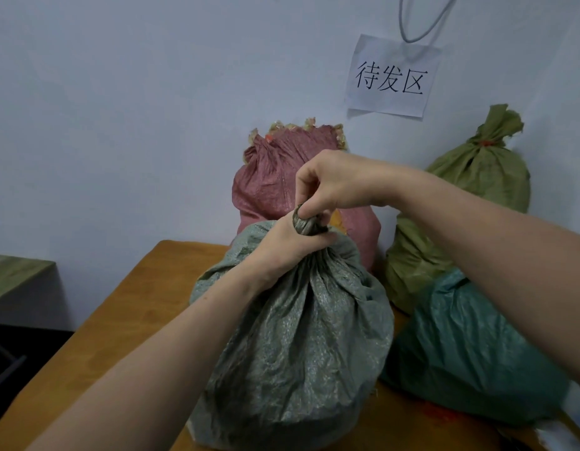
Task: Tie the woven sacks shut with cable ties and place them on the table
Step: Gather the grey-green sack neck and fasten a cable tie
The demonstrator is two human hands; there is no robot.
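Grey sack (pixel 295 346) stands upright on the table (pixel 126 320), near centre, its mouth gathered into a twisted neck (pixel 306 222). Left hand (pixel 292 242) is wrapped round the neck from the left, fingers curled tight under the tuft. Right hand (pixel 334 180) comes over from above, fingertips pinching the top of the same tuft. The hands hide whether a tie is round the neck. Pink sack (pixel 275 183) stands just behind the grey sack, against the wall (pixel 119 109), its frayed mouth bunched. Olive sack (pixel 477 177) is far right, against the wall, its neck cinched with an orange tie (pixel 484 143). Teal sack (pixel 471 346) lies near right, touching the grey sack's right flank and overlapping the base of the olive one. The right half of the table is thus packed sack to sack. Bare top shows only on the left: a strip between the grey sack and the table's left edge, which runs from near left up to a far corner close to the wall. Beyond that edge sits a green-topped surface (pixel 15 271), with dark ground nearer. A paper sign (pixel 391 78) is stuck on the wall above the sacks.
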